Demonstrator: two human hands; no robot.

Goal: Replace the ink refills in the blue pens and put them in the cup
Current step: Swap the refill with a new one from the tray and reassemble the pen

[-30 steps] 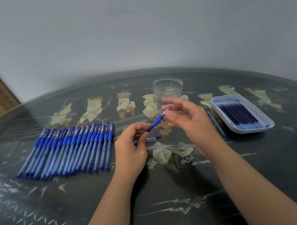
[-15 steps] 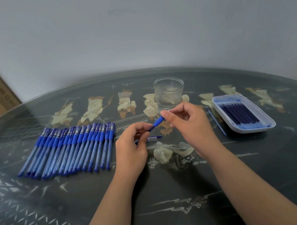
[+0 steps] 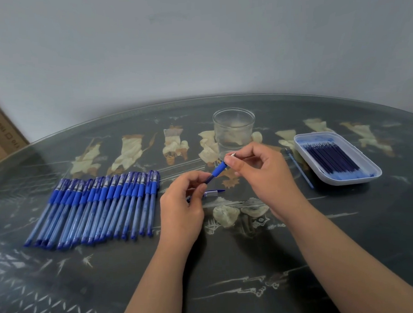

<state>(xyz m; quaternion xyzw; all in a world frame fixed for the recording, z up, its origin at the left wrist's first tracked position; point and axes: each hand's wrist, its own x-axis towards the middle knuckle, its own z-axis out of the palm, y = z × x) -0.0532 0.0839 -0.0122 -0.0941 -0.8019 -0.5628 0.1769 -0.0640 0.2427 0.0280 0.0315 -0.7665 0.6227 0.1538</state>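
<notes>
Pen [image 3: 217, 170] is held just before the cup [image 3: 234, 129]: left hand [image 3: 181, 204] fingers pinch its barrel, right hand [image 3: 260, 171] fingers pinch its tip. If loosened, the tip could slip and roll across the bench [image 3: 229, 273].

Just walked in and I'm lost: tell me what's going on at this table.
A person is working on one blue pen: the left hand grips its barrel while the right hand pinches the tip end. A row of pens lies to the left, a white tray of refills sits to the right with one loose refill beside it, and the clear cup holds no pens yet.
</notes>
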